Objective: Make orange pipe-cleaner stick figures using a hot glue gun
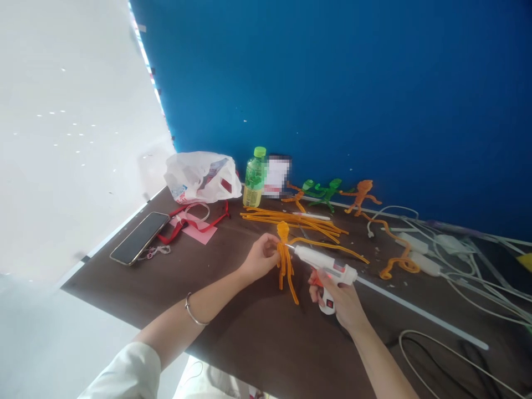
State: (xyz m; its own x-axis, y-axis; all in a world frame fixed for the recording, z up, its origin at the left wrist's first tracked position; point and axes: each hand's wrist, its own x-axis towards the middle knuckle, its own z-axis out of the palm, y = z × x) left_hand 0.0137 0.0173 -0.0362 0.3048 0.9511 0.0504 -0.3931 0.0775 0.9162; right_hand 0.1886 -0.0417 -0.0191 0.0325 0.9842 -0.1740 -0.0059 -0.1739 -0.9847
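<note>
Between thumb and fingers my left hand (pixel 264 257) pinches an orange pipe-cleaner figure (pixel 283 231) just below its coiled head, and several loose stems hang down from it. My right hand (pixel 338 299) is wrapped round the grip of a white hot glue gun (pixel 318 258), fingers at its orange trigger. The gun's nozzle points left and meets the figure at its neck, though whether glue is coming out is too small to tell. A long translucent glue stick (pixel 424 313) sticks out of the gun's back end. One bent orange pipe cleaner (pixel 332 243) reaches right from beside the figure.
Behind lie a bundle of orange pipe cleaners (pixel 291 219), a white pen (pixel 311 216) and a green-capped bottle (pixel 254 180). Finished-looking orange (pixel 363 197) and green figures (pixel 331 194) lean at the wall. A phone (pixel 140 238), plastic bag (pixel 203 177) and red ribbon (pixel 178 224) are left; tangled cables (pixel 465 260) right.
</note>
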